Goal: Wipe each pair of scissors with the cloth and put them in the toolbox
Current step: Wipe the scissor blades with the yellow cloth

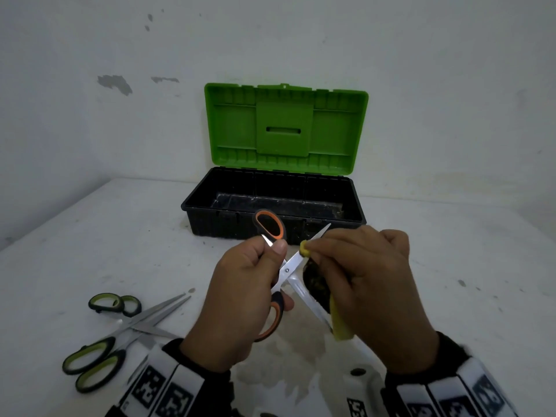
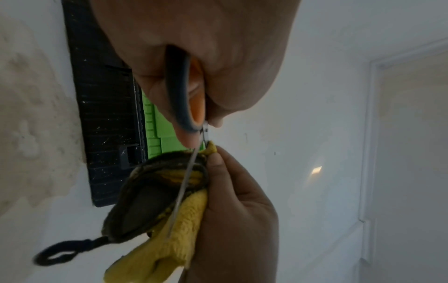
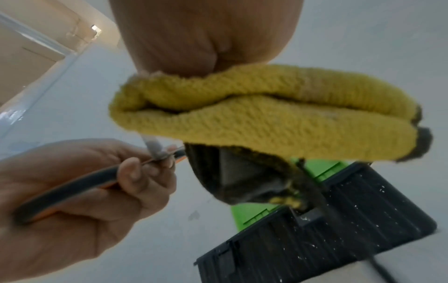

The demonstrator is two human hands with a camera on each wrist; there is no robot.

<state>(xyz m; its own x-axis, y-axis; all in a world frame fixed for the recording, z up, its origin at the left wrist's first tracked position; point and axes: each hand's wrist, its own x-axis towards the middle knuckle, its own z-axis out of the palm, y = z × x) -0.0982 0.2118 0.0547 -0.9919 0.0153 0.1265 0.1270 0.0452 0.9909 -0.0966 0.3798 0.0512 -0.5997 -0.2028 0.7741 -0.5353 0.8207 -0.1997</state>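
Observation:
My left hand [image 1: 240,296] grips the lower handle of the orange-and-black scissors [image 1: 287,270], which are spread wide above the table. My right hand [image 1: 364,284] pinches a yellow cloth [image 1: 304,247] with a dark soiled border around the blade that points up and right. In the left wrist view the cloth [image 2: 179,226] is folded over a blade [image 2: 184,189] edge. The right wrist view shows the bunched cloth [image 3: 264,113] under the palm. The toolbox [image 1: 273,203] stands just behind, its green lid [image 1: 285,127] upright and its black tray holding no scissors.
Two pairs of green-handled scissors [image 1: 120,335] lie crossed on the white table [image 1: 451,266] at the front left, close to my left wrist. A wall rises right behind the toolbox. Stains mark the tabletop below my hands.

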